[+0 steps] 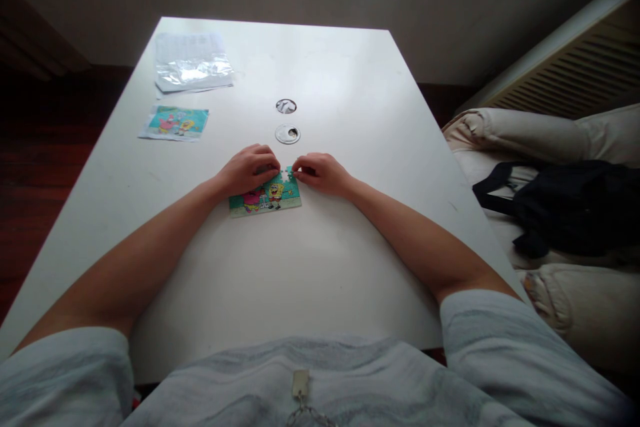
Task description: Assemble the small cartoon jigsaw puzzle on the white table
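A small jigsaw puzzle [276,196] with bright cartoon figures on a teal background lies on the white table, a gap showing in its upper right part. My left hand [249,169] covers the upper left of it, fingers curled and pressed on its top edge. At the upper right corner, my right hand [323,172] pinches a teal puzzle piece [289,171] between thumb and fingertips, beside the gap. Whether that piece touches its neighbours is too small to tell.
Beyond my hands, two round metal-rimmed discs [288,134] sit on the white table [345,267]. A cartoon picture sheet [179,123] and a clear plastic bag with papers [193,63] lie at the far left. A pale sofa [530,130] with a dark bag [575,207] stands right.
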Demonstrator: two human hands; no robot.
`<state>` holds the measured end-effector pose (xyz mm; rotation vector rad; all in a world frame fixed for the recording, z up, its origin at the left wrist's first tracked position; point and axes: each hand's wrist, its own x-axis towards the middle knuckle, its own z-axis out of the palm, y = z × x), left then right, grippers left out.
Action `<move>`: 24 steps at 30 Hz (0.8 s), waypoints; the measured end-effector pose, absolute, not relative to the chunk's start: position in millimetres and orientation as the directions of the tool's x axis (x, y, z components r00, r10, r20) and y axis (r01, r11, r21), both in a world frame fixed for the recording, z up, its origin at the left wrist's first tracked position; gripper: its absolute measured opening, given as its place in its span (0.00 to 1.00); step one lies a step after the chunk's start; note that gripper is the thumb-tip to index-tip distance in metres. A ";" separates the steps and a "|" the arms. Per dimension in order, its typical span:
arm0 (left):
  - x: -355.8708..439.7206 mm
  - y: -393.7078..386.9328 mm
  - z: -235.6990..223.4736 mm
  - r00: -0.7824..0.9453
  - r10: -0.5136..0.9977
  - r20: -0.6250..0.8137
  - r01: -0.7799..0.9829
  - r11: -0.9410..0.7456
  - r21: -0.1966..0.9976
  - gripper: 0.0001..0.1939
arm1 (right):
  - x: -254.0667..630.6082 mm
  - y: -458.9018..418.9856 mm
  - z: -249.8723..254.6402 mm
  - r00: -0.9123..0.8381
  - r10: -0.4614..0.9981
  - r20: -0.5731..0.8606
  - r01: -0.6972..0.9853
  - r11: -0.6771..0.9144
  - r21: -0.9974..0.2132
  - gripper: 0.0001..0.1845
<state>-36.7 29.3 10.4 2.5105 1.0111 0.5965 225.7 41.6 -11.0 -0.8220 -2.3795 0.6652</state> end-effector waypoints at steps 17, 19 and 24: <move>-36.7 29.4 10.8 0.656 0.711 0.253 0.556 -0.682 0.476 0.12 | 225.9 42.6 -6.6 -0.692 0.658 0.298 0.397 0.691 -0.604 0.20; -36.8 29.6 10.6 0.658 0.709 0.254 0.553 -0.684 0.476 0.12 | 225.8 42.2 -6.4 -0.693 0.658 0.295 0.395 0.689 -0.608 0.20; -37.1 30.3 9.6 0.661 0.703 0.263 0.543 -0.690 0.479 0.12 | 225.3 41.2 -6.0 -0.683 0.664 0.303 0.396 0.686 -0.611 0.17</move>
